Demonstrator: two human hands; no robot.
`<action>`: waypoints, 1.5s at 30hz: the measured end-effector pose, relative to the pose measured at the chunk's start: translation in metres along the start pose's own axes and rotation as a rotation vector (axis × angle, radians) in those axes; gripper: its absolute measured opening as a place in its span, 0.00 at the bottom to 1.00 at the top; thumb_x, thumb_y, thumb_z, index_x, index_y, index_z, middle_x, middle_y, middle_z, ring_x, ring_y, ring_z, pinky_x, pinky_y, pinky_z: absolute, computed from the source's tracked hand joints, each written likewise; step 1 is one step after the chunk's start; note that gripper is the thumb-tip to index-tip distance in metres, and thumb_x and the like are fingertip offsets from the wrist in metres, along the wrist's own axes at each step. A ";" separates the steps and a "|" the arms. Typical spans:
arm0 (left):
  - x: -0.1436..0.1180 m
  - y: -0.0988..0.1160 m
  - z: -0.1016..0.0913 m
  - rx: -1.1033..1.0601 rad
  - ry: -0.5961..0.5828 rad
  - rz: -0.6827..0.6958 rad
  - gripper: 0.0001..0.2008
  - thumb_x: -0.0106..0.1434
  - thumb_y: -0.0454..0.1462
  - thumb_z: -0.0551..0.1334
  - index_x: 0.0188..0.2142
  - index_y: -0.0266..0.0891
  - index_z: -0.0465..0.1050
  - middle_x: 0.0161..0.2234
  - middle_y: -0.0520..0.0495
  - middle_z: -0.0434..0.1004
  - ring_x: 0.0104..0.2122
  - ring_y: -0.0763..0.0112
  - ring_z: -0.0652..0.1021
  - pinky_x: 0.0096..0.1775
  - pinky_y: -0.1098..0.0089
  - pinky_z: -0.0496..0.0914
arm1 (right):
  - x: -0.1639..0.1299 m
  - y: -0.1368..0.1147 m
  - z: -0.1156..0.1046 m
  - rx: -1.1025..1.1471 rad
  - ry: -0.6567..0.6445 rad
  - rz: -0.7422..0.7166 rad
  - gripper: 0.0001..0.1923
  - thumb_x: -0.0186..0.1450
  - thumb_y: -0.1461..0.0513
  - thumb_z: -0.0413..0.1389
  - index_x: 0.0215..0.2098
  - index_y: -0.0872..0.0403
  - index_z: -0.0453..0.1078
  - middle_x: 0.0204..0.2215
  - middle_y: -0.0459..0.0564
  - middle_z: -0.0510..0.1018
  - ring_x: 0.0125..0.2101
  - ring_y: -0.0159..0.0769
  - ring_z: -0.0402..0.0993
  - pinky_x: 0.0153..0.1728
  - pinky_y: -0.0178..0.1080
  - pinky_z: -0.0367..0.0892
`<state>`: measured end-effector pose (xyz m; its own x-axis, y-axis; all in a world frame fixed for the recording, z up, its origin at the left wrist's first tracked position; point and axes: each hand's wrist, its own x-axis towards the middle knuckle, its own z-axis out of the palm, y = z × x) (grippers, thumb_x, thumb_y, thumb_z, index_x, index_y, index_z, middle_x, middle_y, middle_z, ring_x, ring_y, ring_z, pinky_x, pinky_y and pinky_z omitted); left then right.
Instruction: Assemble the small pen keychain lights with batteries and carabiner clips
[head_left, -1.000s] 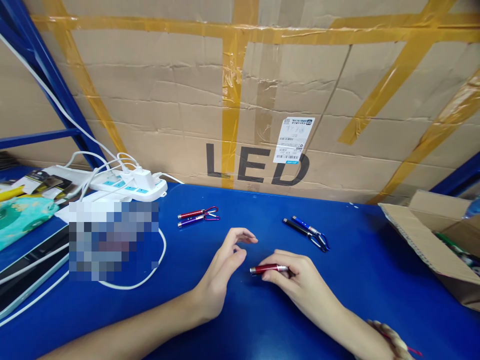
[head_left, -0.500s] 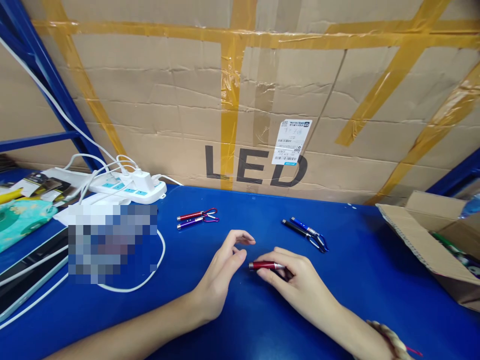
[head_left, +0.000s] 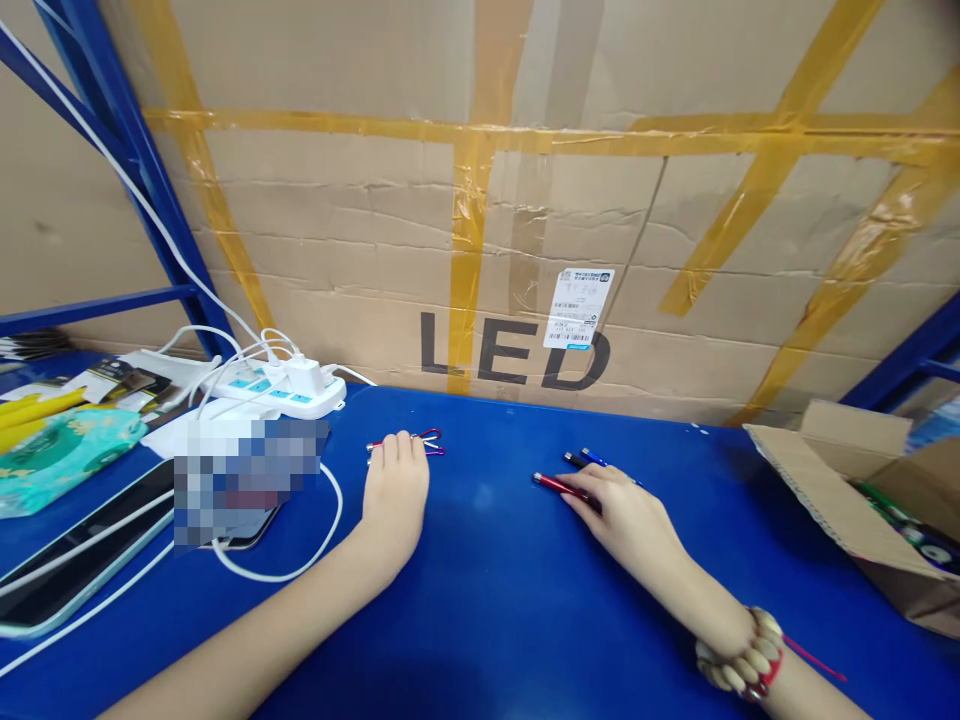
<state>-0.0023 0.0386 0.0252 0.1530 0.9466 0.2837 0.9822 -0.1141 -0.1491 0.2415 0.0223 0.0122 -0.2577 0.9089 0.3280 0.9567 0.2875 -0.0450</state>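
A person's right hand (head_left: 626,510) pinches a slim red metal tube with a silver tip (head_left: 551,484) between thumb and fingers over a smooth blue tabletop (head_left: 480,600), the tip pointing left, just beside a slim black tube (head_left: 574,460) and a slim blue tube (head_left: 594,456), both partly hidden by the hand. A pale beaded bracelet (head_left: 742,657) circles the wrist. The left hand (head_left: 396,490), fingers curled downward, covers most of two more slim tubes, whose red loop clip (head_left: 440,434) and magenta loop clip (head_left: 442,452) protrude to its right; whether it grips them is hidden. Behind stands a large taped cardboard carton printed "LED" (head_left: 360,250), a white plastic power strip (head_left: 315,402) at left and a topless brown cardboard box (head_left: 814,490) at right
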 end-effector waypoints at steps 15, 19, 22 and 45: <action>0.009 -0.011 0.008 0.022 0.026 -0.116 0.18 0.57 0.19 0.44 0.37 0.23 0.71 0.36 0.27 0.72 0.38 0.51 0.72 0.38 0.60 0.64 | 0.001 0.014 0.002 -0.122 0.182 0.051 0.11 0.61 0.65 0.50 0.36 0.51 0.73 0.31 0.49 0.77 0.33 0.41 0.73 0.24 0.38 0.68; 0.007 -0.007 0.008 -0.052 -0.009 -0.030 0.17 0.55 0.19 0.47 0.39 0.26 0.69 0.38 0.29 0.72 0.40 0.52 0.72 0.41 0.58 0.63 | 0.000 -0.003 -0.006 0.055 0.266 -0.056 0.12 0.63 0.61 0.47 0.36 0.50 0.73 0.34 0.49 0.78 0.37 0.41 0.74 0.32 0.40 0.72; -0.002 0.007 0.005 -0.218 -0.058 0.137 0.14 0.56 0.22 0.52 0.40 0.30 0.68 0.40 0.33 0.71 0.41 0.53 0.71 0.42 0.58 0.64 | -0.005 -0.020 -0.011 0.195 0.275 -0.157 0.13 0.65 0.59 0.47 0.42 0.50 0.71 0.37 0.50 0.77 0.39 0.39 0.74 0.38 0.40 0.72; -0.020 0.041 0.003 -1.538 -0.246 0.086 0.08 0.63 0.39 0.53 0.33 0.38 0.66 0.28 0.51 0.69 0.29 0.72 0.70 0.31 0.73 0.63 | -0.014 -0.036 0.002 0.564 0.137 -0.230 0.13 0.67 0.58 0.47 0.44 0.52 0.70 0.36 0.51 0.75 0.35 0.36 0.71 0.37 0.39 0.67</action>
<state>0.0342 0.0159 0.0106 0.3429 0.9279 0.1462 0.1577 -0.2103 0.9648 0.2100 -0.0002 0.0070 -0.3936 0.7682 0.5049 0.6504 0.6208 -0.4376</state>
